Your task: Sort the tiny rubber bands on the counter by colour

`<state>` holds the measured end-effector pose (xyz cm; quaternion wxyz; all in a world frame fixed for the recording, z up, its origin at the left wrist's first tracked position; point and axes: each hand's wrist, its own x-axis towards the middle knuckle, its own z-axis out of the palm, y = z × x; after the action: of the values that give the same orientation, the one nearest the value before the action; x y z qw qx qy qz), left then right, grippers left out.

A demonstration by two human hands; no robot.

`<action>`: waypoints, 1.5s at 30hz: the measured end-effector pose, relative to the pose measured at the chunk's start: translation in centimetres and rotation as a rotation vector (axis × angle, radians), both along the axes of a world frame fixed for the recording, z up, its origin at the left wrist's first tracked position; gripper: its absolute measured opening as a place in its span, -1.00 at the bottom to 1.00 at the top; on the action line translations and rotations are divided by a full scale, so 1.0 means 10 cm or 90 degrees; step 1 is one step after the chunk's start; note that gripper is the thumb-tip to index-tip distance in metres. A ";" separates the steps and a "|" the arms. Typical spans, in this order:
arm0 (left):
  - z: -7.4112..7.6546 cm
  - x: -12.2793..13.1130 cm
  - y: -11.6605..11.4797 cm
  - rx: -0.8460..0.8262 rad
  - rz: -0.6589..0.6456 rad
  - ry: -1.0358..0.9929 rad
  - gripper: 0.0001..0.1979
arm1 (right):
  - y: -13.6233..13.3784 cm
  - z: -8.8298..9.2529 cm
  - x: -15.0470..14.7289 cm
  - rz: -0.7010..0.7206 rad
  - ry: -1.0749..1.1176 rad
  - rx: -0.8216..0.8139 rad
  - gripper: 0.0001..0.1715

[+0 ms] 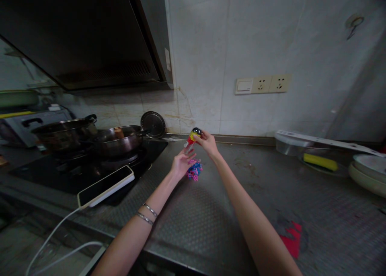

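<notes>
Toy, pinched in right hand, sits just above open left hand.

The worktop across the lower middle of the frame is dull metal with a fine raised pattern, worn and stained in places. At centre left, the two pans and the round lid are shiny metal, the hob is glossy black, and the phone has a glossy dark screen. The wall is smooth pale tile with a faint sheen, and the bracelets at lower centre look like bright metal.
</notes>
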<state>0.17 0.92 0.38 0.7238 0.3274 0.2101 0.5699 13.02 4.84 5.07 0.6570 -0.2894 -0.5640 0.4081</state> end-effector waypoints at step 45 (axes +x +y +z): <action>-0.04 0.03 0.01 -0.165 -0.016 -0.061 -0.72 | -0.04 0.10 0.11 -0.088 -0.153 0.133 -0.41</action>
<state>0.43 0.98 -0.05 0.7765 0.2061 0.2431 0.5435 14.09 4.48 6.08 0.6377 -0.3042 -0.6568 0.2634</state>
